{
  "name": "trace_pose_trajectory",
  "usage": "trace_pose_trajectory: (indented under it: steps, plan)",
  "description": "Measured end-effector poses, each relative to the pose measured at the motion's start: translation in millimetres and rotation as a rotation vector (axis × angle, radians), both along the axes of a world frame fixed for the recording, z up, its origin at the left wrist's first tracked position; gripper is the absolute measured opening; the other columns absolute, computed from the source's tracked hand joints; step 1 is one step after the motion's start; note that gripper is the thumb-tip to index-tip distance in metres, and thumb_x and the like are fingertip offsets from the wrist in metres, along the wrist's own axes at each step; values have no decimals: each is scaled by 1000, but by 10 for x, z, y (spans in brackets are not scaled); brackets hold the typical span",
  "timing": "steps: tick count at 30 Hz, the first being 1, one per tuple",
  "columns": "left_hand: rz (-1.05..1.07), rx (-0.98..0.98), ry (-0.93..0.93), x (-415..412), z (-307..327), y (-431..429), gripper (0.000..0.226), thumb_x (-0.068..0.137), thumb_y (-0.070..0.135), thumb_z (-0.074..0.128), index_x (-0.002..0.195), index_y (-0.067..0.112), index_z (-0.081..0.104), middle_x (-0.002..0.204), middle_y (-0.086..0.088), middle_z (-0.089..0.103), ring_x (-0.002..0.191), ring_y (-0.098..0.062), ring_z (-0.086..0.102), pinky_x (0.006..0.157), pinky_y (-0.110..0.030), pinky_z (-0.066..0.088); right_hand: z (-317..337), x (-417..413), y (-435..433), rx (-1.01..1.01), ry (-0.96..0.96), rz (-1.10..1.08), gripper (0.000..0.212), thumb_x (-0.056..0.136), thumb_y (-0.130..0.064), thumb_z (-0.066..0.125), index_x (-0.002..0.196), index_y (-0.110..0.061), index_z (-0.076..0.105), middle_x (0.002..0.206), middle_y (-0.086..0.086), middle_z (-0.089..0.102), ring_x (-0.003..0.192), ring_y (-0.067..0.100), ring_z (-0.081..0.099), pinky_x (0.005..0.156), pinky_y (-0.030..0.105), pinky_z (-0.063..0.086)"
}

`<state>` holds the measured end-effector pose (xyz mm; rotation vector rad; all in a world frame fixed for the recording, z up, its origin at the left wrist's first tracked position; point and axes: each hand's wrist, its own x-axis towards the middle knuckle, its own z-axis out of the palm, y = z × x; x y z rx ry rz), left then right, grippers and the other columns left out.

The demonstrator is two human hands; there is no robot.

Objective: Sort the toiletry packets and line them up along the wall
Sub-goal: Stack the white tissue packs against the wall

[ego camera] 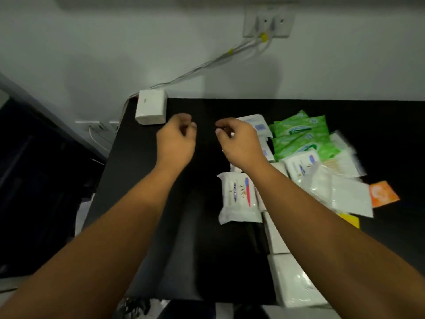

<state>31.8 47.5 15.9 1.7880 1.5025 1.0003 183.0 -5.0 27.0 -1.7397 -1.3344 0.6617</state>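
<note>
A heap of toiletry packets lies on the right half of the black table (184, 226). It holds green packets (301, 134), a white soap pack (239, 199) lettered Dove, another like it (301, 166), clear sachets (345, 192) and an orange packet (383, 193). One white packet (151, 109) stands alone at the table's back left corner, against the wall. My left hand (177, 139) hovers just right of that packet, fingers loosely curled, holding nothing. My right hand (236, 141) hovers over the heap's left edge, fingers curled and apparently empty.
White tissue packs (292, 282) run along the near right edge under my right forearm. A wall socket (266, 21) with white cables (202, 65) sits above the table. A dark cabinet (34, 180) stands to the left.
</note>
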Motion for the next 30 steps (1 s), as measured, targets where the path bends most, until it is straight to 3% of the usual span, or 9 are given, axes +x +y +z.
trace_pose_trajectory:
  steps: [5,11,14,18,22,27,30]
  plan:
    - [-90,-140,-24,618,-72,-752,24,95,20,64,119,16,64,101,7,68,88,1,63,81,-11,52,-57,612,-727,-61,-80,-33,24,92,-12,59,114,-14,69,113,0,69,98,14,64,89,27,50]
    - [-199,-247,251,1106,-291,-1254,45,89,32,73,129,14,61,124,-2,65,108,-17,63,94,-30,51,-237,1050,-1301,-253,-268,64,34,93,-13,60,127,-13,61,129,8,61,115,25,59,98,33,45]
    - [-197,-279,441,1242,-321,-1359,52,88,39,72,130,10,58,116,-7,67,105,-22,64,89,-35,52,-282,1154,-1407,-348,-364,130,40,92,-12,59,133,-10,55,132,13,57,118,29,56,97,32,42]
    - [-154,-325,552,1401,-297,-1444,42,89,39,69,118,10,59,102,-8,69,96,-24,65,71,-30,46,-272,1186,-1408,-383,-353,157,39,92,-7,56,130,-7,54,125,16,61,115,31,57,94,35,45]
    - [-58,-428,461,1468,-299,-1434,34,87,39,71,106,13,59,97,-5,69,90,-24,66,69,-30,47,-278,1194,-1330,-400,-269,118,46,91,-7,56,137,-9,50,124,16,63,116,32,57,92,32,44]
    - [51,-607,123,1488,-302,-1340,24,86,30,75,88,9,64,86,-7,70,79,-23,67,67,-33,54,-326,1240,-1235,-455,-219,97,49,91,-5,55,140,-11,48,129,14,60,118,29,56,89,26,42]
    - [45,-705,-17,1518,-296,-1287,26,86,23,75,102,3,70,101,-13,73,93,-27,71,87,-44,58,-361,1278,-1204,-452,-184,77,49,90,-4,56,139,-11,50,131,12,59,120,28,55,91,24,41]
